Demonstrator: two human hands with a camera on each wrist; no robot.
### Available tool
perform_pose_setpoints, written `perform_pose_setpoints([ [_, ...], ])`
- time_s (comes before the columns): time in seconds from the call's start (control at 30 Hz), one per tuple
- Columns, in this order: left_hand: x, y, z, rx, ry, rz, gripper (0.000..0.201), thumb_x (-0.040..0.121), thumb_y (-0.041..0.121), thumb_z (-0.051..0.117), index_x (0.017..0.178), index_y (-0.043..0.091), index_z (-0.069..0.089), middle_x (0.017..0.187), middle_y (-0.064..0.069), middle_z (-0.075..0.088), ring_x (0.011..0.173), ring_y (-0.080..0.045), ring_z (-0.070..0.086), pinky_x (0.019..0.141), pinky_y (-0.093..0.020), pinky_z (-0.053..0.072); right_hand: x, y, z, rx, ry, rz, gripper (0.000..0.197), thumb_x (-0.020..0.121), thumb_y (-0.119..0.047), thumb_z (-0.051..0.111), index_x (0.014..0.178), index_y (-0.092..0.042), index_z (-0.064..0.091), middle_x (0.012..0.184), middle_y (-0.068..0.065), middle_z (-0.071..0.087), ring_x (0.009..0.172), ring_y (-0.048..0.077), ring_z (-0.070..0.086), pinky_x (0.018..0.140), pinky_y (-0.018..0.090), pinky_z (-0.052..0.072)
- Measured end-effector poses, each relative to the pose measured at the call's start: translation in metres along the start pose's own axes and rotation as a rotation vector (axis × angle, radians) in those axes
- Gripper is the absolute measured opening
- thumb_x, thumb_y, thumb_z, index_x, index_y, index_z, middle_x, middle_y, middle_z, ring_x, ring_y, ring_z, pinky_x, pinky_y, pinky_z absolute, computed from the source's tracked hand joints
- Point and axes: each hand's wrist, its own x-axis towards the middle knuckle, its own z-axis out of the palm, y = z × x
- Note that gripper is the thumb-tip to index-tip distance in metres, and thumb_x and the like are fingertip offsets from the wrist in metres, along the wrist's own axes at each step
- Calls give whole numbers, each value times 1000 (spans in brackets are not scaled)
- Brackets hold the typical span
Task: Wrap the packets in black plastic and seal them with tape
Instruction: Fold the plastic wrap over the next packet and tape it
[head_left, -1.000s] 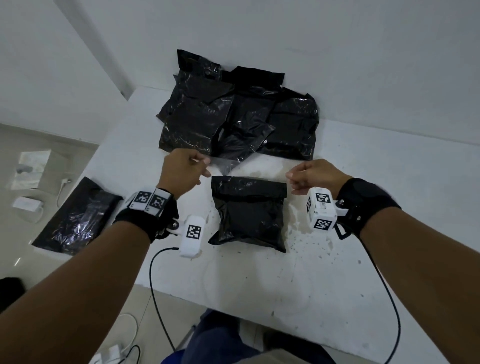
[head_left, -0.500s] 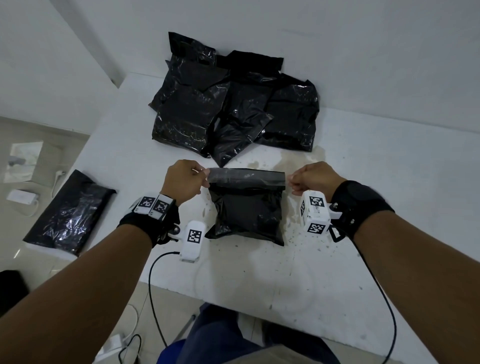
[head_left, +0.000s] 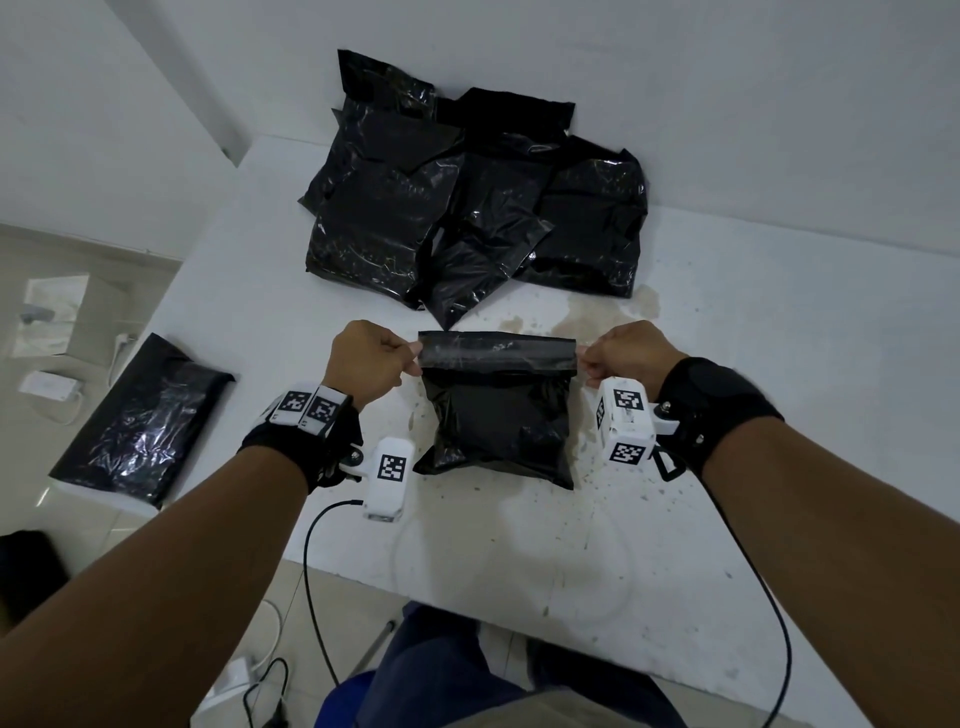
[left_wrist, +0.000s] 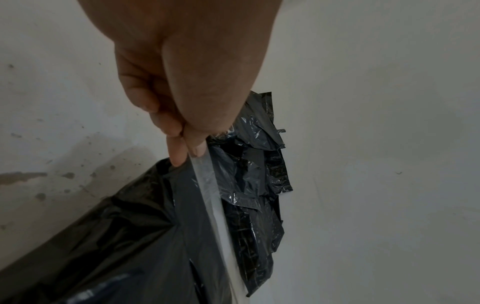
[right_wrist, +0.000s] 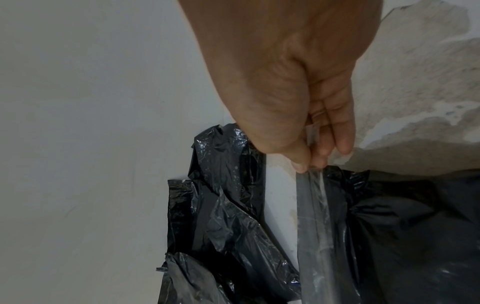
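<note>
A packet wrapped in black plastic (head_left: 496, 421) lies on the white table (head_left: 519, 551) in front of me. A strip of clear tape (head_left: 497, 351) stretches across its folded top edge. My left hand (head_left: 413, 358) pinches the tape's left end between thumb and fingers, and the left wrist view shows that pinch (left_wrist: 189, 150) with the tape (left_wrist: 207, 185) running away over the black plastic (left_wrist: 130, 236). My right hand (head_left: 584, 364) pinches the right end; in the right wrist view the pinch (right_wrist: 309, 164) holds the tape (right_wrist: 311, 205) above the packet (right_wrist: 402, 226).
Several wrapped black packets (head_left: 467, 197) are piled against the wall at the back of the table. One more black packet (head_left: 140, 421) lies at the table's left edge. Cables hang off the front edge, and white boxes sit on the floor at left.
Both hands brought the stretched tape from above the back pile toward me and down onto the packet's folded top edge. The packet itself stayed in place.
</note>
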Motion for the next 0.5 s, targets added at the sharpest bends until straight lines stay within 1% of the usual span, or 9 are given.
perform_pose_setpoints([
  [0.1, 1, 0, 0, 2, 1, -11, 29, 92, 27, 67, 71, 9, 74, 69, 3, 74, 45, -1, 57, 63, -25, 50, 0, -1, 1, 8, -1, 6, 27, 89, -6, 71, 64, -3, 60, 65, 11, 62, 58, 18, 57, 87, 44, 56],
  [0.17, 1, 1, 0, 10, -14, -31, 30, 93, 28, 66, 71, 9, 74, 71, 0, 75, 46, -1, 57, 64, -26, 49, 1, 0, 2, 6, 2, 1, 28, 90, -6, 70, 64, -2, 60, 67, 12, 62, 56, 18, 57, 84, 41, 57],
  [0.27, 0, 4, 0, 6, -45, -75, 28, 95, 26, 63, 75, 8, 72, 73, -1, 74, 52, -8, 56, 57, -24, 43, 1, 1, 2, -9, 6, -12, 29, 90, -6, 69, 64, -1, 59, 66, 12, 61, 54, 17, 56, 77, 37, 56],
  [0.37, -2, 6, 1, -22, -54, -107, 25, 97, 23, 57, 80, 10, 70, 71, -2, 72, 53, -13, 53, 52, -23, 41, 3, 3, 3, -23, 9, -12, 32, 91, -6, 69, 61, -3, 57, 63, 10, 59, 53, 17, 55, 71, 33, 54],
  [0.43, -3, 6, 2, -33, -48, -114, 24, 98, 23, 56, 80, 12, 69, 68, -2, 70, 53, -14, 53, 53, -24, 41, 5, 5, 3, -36, 11, -12, 34, 91, -6, 69, 59, -4, 56, 61, 9, 58, 56, 18, 54, 71, 34, 52],
  [0.5, -3, 4, 3, -41, -44, -112, 25, 98, 24, 56, 79, 14, 68, 66, -1, 69, 55, -13, 52, 58, -26, 41, 6, 7, 3, -41, 5, -12, 35, 91, -7, 68, 58, -5, 55, 61, 10, 58, 60, 20, 54, 73, 34, 50],
])
